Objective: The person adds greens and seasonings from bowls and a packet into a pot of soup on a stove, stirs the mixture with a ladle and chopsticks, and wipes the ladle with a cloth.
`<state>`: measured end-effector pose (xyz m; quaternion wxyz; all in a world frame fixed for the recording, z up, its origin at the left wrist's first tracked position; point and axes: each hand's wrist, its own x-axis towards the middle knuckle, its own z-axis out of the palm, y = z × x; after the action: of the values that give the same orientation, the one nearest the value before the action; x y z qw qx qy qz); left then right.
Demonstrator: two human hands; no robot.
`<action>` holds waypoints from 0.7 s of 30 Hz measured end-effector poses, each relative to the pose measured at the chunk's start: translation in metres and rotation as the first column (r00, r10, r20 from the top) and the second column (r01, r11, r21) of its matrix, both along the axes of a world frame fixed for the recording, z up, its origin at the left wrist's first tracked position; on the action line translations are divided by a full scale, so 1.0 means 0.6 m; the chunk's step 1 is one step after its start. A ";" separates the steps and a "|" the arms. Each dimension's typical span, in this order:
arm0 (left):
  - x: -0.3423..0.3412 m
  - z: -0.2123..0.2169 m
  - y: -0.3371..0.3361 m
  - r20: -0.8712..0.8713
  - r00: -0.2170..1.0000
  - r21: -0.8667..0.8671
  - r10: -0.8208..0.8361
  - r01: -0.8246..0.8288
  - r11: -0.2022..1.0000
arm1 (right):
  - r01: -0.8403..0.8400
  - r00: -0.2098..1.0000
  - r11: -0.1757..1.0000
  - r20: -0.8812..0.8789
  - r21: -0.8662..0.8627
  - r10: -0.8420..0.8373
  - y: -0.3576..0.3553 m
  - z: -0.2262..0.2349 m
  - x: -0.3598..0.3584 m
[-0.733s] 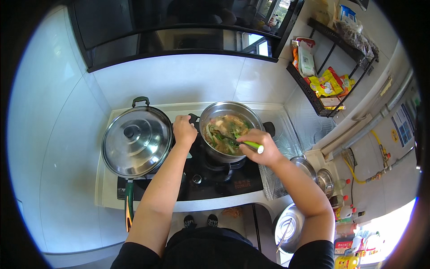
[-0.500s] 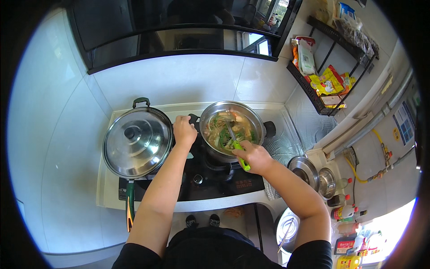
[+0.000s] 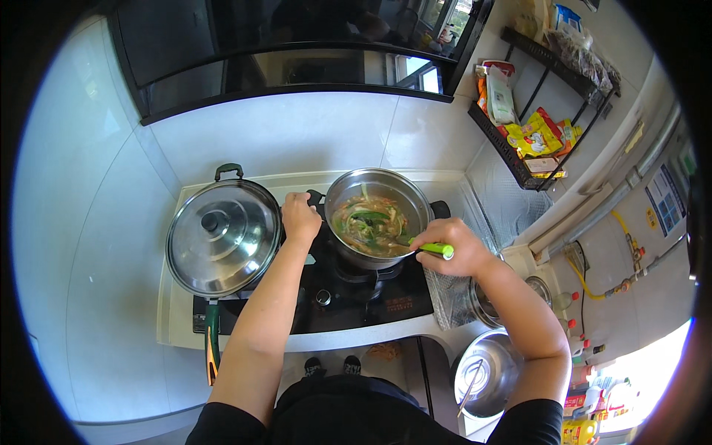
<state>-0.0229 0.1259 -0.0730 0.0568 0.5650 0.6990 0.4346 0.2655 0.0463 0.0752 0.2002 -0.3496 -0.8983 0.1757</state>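
A steel pot [image 3: 415, 199] of soup with leafy greens [image 3: 368, 216] stands on the black hob, right of centre. At its left side handle, my left hand [image 3: 300, 216] is closed, holding the pot by it. My right hand [image 3: 456, 245] is wrapped round a metal cooking utensil with a bright green handle [image 3: 443, 252]. The utensil leans over the pot's front right rim, and its head is hidden in the soup. To the left of the pot sits a pan under a domed steel lid [image 3: 222, 241], its green handle [image 3: 213, 334] pointing towards me.
The black hob [image 3: 348, 297] carries a knob near its front. Steel bowls [image 3: 489, 371] stand by my right forearm, beside several bottles [image 3: 578, 430]. A black rack [image 3: 512, 152] with food packets hangs at the right. Gas pipes [image 3: 630, 178] run along that wall.
My right hand has moved right, taking the utensil from mid-pot to the front right rim. Its handle now lies flatter, and the greens have shifted. My left hand stays on the pot handle.
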 end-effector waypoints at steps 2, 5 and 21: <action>-0.002 0.002 -0.001 -0.009 1.000 -0.013 0.003 -0.004 1.000 | 0.014 0.993 0.995 -0.115 -0.096 -0.025 0.006 0.004 -0.006; -0.002 0.000 0.000 -0.025 1.000 -0.022 -0.001 0.001 1.000 | 0.073 0.967 0.982 -0.227 -0.172 -0.112 0.011 -0.012 -0.023; -0.002 0.001 -0.002 -0.027 1.000 0.013 0.002 -0.001 1.000 | 0.004 0.942 0.959 0.322 0.285 -0.100 -0.004 -0.149 -0.047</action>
<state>-0.0239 0.1249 -0.0723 0.0431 0.5707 0.6972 0.4316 0.2373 0.0442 -0.0145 0.0977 -0.3662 -0.9252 -0.0201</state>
